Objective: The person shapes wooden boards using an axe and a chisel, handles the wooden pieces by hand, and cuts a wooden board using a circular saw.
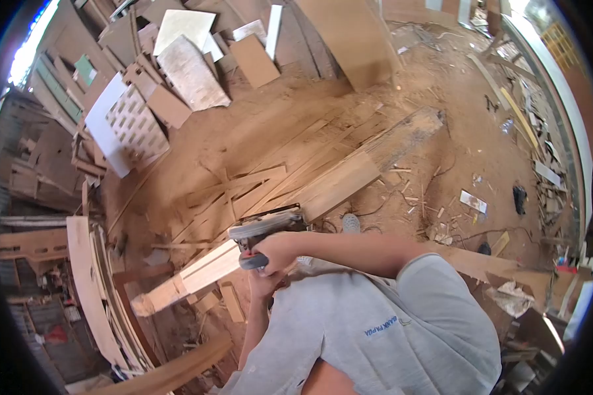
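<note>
A hand-held circular saw [263, 227] with a rounded grey housing and a dark base plate rests over a long wooden beam [339, 187]. My right hand [280, 250] is closed around its handle. Just below, my left hand [262, 282] is closed at the rear of the handle, its fingers partly hidden by the right hand. The beam runs diagonally from lower left to upper right, beneath the saw. Its lower-left part is pale, with long lines along it; the far end is dark and rough. The blade is hidden.
Panels and board offcuts [194, 72] lean at the upper left. Thin wood strips [257, 178] lie on the dusty ground beyond the beam. Long planks [89, 283] stand at the left. Scraps and a cable [392, 197] lie to the right, with a shoe tip [350, 222] near the beam.
</note>
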Motion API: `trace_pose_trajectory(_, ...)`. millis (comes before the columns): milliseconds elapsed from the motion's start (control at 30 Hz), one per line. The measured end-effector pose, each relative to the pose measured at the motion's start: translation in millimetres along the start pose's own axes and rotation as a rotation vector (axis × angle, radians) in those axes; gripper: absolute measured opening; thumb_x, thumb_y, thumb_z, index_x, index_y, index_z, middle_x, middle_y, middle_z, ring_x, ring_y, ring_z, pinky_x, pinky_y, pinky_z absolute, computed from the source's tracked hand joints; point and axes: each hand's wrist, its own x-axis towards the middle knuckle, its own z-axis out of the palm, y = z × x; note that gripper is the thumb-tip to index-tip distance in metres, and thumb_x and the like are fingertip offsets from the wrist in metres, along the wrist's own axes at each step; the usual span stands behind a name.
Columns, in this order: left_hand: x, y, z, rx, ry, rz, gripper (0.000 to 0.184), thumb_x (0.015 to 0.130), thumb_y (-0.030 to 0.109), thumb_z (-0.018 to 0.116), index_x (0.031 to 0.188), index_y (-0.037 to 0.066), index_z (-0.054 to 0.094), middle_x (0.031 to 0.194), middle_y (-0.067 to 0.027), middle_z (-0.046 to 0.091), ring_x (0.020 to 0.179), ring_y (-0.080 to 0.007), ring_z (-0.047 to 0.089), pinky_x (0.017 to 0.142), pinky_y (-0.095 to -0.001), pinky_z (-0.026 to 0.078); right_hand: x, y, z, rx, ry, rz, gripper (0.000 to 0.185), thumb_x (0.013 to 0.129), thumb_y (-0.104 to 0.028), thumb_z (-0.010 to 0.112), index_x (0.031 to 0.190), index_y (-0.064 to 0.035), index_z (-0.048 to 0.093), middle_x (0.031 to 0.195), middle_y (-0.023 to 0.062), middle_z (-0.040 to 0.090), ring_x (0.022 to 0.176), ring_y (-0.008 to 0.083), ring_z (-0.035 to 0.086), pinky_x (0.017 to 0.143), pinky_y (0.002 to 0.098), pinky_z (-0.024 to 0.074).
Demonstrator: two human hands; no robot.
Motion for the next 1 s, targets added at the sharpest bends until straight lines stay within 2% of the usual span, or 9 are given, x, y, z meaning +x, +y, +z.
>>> trace_pose_trajectory(100,19.6,48.2,19.7,-0.05,-0.213,0.091,0.094,0.069,0.02,0.096,0.146,0.005,0.045,0.127,-0.0116,0.068,0.115,-0.0248,0.07,0.099,-0.0408,0.056,-68.4,-13.2,-9.1,0.08,0.189,0.193,0.069,0.095,-0.058,0.069,0.137,-0.004,0.067,0.115,0.0278,0.075,0.11,0.0449,0.071,0.096,0.0476,0.0548)
trace_pose_trajectory(200,50.9,74.3,37.8,0.326,-0.359,0.216,0.097,0.067,0.038,0.097,0.148,0.006,0.052,0.123,-0.0158,0.073,0.117,-0.0291,0.072,0.101,-0.0444,0.056,-120.2,-1.7,2.8,0.222,0.429,0.375,0.077,0.103,-0.065,0.057,0.145,-0.0012,0.06,0.122,0.0289,0.073,0.114,0.0462,0.071,0.101,0.0464,0.0532)
trace_pose_trajectory(300,94.4,97.6,67.5,0.061,-0.534,0.397,0.082,0.083,0.039,0.086,0.149,0.004,0.052,0.119,-0.0155,0.07,0.112,-0.0292,0.068,0.101,-0.0404,0.052,-168.2,14.5,26.3,0.467,0.79,0.398,0.073,0.106,-0.06,0.055,0.152,-0.0025,0.056,0.116,0.0266,0.075,0.108,0.0388,0.075,0.093,0.0432,0.0565)
trace_pose_trajectory(367,126.8,102.8,89.4,0.169,-0.297,0.442,0.059,0.098,0.039,0.072,0.14,0.0,0.059,0.121,-0.0184,0.068,0.112,-0.033,0.064,0.103,-0.0433,0.049,-197.4,15.8,31.3,0.639,0.889,0.475,0.074,0.107,-0.059,0.055,0.153,-0.0007,0.054,0.112,0.0228,0.076,0.104,0.0304,0.075,0.089,0.0385,0.0566)
trace_pose_trajectory(500,180.5,48.9,120.7,0.712,0.069,0.722,0.061,0.098,0.047,0.071,0.135,-0.001,0.06,0.121,-0.0239,0.067,0.12,-0.0439,0.059,0.108,-0.0515,0.044,-242.1,35.3,35.1,0.871,0.979,0.516,0.074,0.108,-0.056,0.056,0.155,0.0013,0.051,0.106,0.0163,0.076,0.1,0.0171,0.072,0.085,0.0318,0.0553)
trace_pose_trajectory(633,174.7,51.3,135.4,0.903,0.038,0.749,0.063,0.096,0.049,0.071,0.132,-0.002,0.06,0.119,-0.0235,0.067,0.119,-0.0441,0.059,0.109,-0.0526,0.043,-259.4,60.8,34.1,0.865,1.069,0.386,0.072,0.108,-0.055,0.057,0.151,0.0033,0.053,0.111,0.0171,0.077,0.101,0.0267,0.074,0.094,0.0377,0.0547)
trace_pose_trajectory(667,174.9,50.1,137.2,0.876,0.019,0.624,0.064,0.095,0.048,0.071,0.133,-0.002,0.06,0.117,-0.0241,0.066,0.119,-0.0442,0.059,0.106,-0.0523,0.045,-259.6,63.6,30.6,0.758,1.082,0.392,0.078,0.106,-0.06,0.056,0.147,0.006,0.055,0.113,0.0243,0.077,0.104,0.036,0.075,0.098,0.0417,0.0543)
trace_pose_trajectory(833,182.7,40.3,139.8,0.924,0.002,0.556,0.061,0.093,0.045,0.073,0.131,-0.002,0.061,0.117,-0.025,0.065,0.116,-0.0455,0.06,0.103,-0.0516,0.047,-254.2,76.9,5.7,0.704,0.998,0.471,0.085,0.102,-0.068,0.052,0.143,0.0062,0.057,0.112,0.0355,0.072,0.109,0.048,0.071,0.096,0.0494,0.0548)
trace_pose_trajectory(1000,202.5,10.6,132.8,0.866,0.025,0.551,0.056,0.095,0.039,0.072,0.133,0.0,0.06,0.117,-0.0236,0.065,0.116,-0.0448,0.06,0.102,-0.0502,0.047,-271.0,70.5,-3.8,0.663,0.955,0.488,0.078,0.105,-0.066,0.047,0.139,0.0045,0.057,0.103,0.0325,0.074,0.1,0.0475,0.073,0.09,0.0554,0.0562)
